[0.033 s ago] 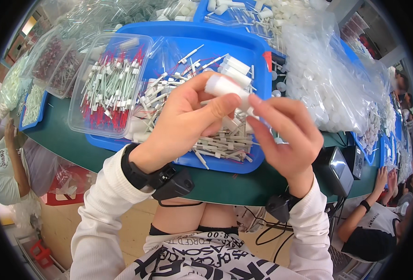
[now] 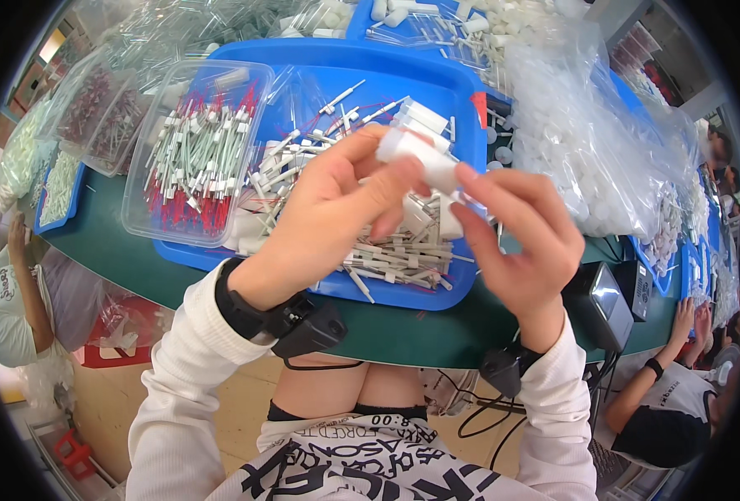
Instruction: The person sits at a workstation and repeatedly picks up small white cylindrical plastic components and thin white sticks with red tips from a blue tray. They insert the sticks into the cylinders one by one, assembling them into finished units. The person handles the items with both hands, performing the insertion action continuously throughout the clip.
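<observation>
Above a blue tray (image 2: 341,60) I hold a white cylindrical tube (image 2: 424,159), tilted with its translucent end up and to the left. My left hand (image 2: 328,200) is closed round its upper part, thumb across the side. Thumb and fingertips of my right hand (image 2: 524,234) pinch the lower right end; what exactly lies between those tips is partly hidden. Below the hands, thin white stick-like parts (image 2: 395,259) lie piled in the tray, some with red wires. More white tubes (image 2: 424,115) lie in its right part, close behind the held one.
A clear plastic box (image 2: 136,200) of white sticks with red wires overlaps the tray's left. To the right lies a clear bag (image 2: 566,159) of white caps. A dark box-shaped device (image 2: 600,305) with cables stands near the green table's (image 2: 107,225) front edge. Other people sit at both sides.
Both hands and the white tube have shifted slightly to the right. The tube's tilt has changed a little; both hands keep their hold.
</observation>
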Available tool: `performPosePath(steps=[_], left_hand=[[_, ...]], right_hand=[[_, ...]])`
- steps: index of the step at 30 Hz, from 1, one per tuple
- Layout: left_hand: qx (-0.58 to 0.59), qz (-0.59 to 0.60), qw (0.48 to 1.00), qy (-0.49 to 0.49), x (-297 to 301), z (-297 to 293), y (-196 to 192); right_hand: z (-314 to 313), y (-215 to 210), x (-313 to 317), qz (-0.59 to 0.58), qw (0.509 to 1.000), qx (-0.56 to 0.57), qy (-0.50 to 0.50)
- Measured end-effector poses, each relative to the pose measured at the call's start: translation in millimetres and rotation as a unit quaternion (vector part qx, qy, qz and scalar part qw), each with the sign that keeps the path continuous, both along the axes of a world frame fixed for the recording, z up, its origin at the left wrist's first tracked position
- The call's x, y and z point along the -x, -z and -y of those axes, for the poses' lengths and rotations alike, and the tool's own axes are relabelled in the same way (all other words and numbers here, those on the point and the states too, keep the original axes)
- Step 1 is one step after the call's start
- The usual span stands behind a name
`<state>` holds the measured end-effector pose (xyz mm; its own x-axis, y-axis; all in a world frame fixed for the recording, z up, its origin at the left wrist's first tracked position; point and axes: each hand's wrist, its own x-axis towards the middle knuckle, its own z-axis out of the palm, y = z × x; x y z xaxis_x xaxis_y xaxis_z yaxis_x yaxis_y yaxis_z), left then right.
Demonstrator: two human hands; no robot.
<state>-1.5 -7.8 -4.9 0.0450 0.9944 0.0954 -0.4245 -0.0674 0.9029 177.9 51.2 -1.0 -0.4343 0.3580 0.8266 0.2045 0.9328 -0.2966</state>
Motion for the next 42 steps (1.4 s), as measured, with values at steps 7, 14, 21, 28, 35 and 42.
performPosePath(steps=[7, 14, 21, 28, 35, 42], left_hand=[[-0.083, -0.081, 0.99, -0.077, 10.2, -4.4, 1.9], [-0.083, -0.124, 0.987, -0.06, 16.5, 1.0, -6.6], [-0.144, -0.117, 0.979, -0.083, 5.1, -1.1, -2.3], [-0.202, -0.202, 0.951, -0.116, 7.2, 0.7, -0.7], [-0.227, -0.19, 0.948, -0.116, 3.1, 0.1, 2.8], [-0.202, -0.19, 0.953, -0.125, -1.9, 3.6, 3.2]], right_hand=[[-7.9, -2.7, -11.8, -0.022, 0.993, 0.11, -0.042], [-5.6, -7.2, -14.5, 0.006, 0.985, 0.152, -0.083], [-2.7, -5.2, -14.4, -0.054, 0.956, 0.248, -0.147], [-1.2, -2.7, -14.4, -0.101, 0.906, 0.385, -0.147], [4.0, -1.8, -8.4, -0.081, 0.926, 0.344, -0.132], [5.8, -6.0, -6.4, 0.031, 0.985, 0.163, -0.052]])
